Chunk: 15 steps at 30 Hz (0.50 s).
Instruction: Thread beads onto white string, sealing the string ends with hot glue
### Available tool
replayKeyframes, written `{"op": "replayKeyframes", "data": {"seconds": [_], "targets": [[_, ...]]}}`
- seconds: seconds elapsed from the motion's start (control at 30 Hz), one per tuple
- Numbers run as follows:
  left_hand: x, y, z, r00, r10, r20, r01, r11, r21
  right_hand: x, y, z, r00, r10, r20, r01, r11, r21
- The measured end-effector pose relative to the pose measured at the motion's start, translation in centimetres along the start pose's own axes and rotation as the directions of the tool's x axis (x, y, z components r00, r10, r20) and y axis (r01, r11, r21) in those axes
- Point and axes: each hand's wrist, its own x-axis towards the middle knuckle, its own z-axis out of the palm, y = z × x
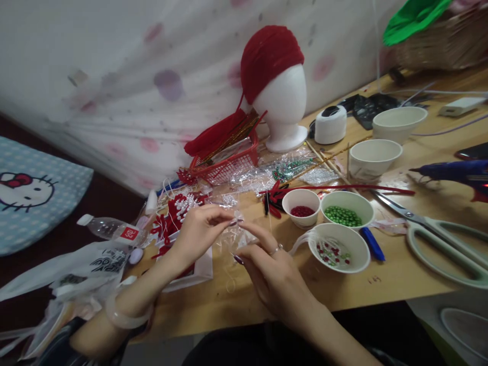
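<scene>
A clear packet [233, 235] is pinched between closed fingertips of the left hand [198, 231] and right hand [269, 267], careful opening seemingly called for.

At the lower left of the frame, the red label [128, 234] on the bottle [103, 227] and the plastic bag [99, 264] are showing print too blurred to read.

A pale wooden table [396, 277] stands in soft, even light against a sheer white curtain [125, 76] blotched with pink and purple, with a dark maroon surface [102, 195] at the left bearing a blue dotted cartoon-cat cushion [34, 203], and a wicker basket [442, 46] at the far right.
</scene>
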Motion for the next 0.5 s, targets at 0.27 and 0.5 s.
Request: {"op": "replayKeyframes", "data": {"seconds": [0.27,0.5], "targets": [[-2.7,-0.3,-1.1,0.973,-0.230,-0.017,0.220,0.949,-0.226,0.7,-0.5,0.7,0.965,-0.107,0.238,0.163,0.960,-0.229],[-4.1,-1.9,-1.9,0.940,-0.336,0.064,0.335,0.867,-0.369,-0.3,-1.3,0.7,0.955,-0.061,0.291,0.131,0.965,-0.229]]}}
